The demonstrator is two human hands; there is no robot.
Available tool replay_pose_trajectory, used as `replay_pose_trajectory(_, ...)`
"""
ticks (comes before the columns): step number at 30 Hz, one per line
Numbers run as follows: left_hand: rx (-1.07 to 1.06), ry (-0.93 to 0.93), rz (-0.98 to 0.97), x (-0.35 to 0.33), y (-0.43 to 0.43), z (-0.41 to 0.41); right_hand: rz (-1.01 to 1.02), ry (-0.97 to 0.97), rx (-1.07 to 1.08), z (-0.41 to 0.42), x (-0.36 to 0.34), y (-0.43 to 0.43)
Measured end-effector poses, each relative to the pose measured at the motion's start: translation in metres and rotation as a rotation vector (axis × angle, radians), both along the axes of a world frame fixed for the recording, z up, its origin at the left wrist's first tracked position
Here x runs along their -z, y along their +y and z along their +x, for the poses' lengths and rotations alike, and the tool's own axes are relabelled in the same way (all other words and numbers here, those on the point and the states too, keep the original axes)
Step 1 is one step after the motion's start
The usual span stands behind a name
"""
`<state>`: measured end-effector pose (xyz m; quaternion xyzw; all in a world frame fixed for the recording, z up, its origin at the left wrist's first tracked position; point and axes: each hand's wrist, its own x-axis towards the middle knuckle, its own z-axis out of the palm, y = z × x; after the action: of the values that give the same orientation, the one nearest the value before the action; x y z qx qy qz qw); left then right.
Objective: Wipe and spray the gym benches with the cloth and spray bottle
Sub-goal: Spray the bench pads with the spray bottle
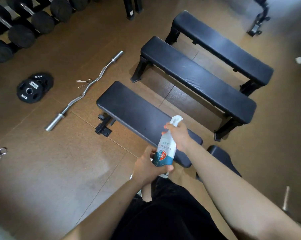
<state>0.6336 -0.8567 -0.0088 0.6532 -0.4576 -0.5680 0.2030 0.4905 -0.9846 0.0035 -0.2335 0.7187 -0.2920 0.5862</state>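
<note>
Dumbbell rack (21,23) (top left) is cut off by the edge.

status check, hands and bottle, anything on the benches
Both hands on white plastic spray bottle: left hand at base, right hand at trigger neck. Nozzle over nearest black padded bench. No cloth seen. Bench tops bare.

Matt black padded benches (196,78), a glossy white plastic spray bottle (165,149), a shiny metal curl bar (84,91), speckled brown rubber-like floor (51,161).

Warm, dim indoor light; soft throughout, edges blurred and bowed by wide-angle distortion.
</note>
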Motion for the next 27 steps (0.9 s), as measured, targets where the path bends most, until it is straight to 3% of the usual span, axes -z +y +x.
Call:
replay_pose_trajectory(9, 0.155, 0.034, -0.004, 0.009, 0.04, -0.024, -0.01, 0.01, 0.217, -0.039, 0.003, 0.069)
replay_pose_trajectory(27, 0.251, -0.063, -0.017, -0.005, 0.125, -0.118, -0.012, 0.009, 0.275, -0.138, 0.013, 0.166)
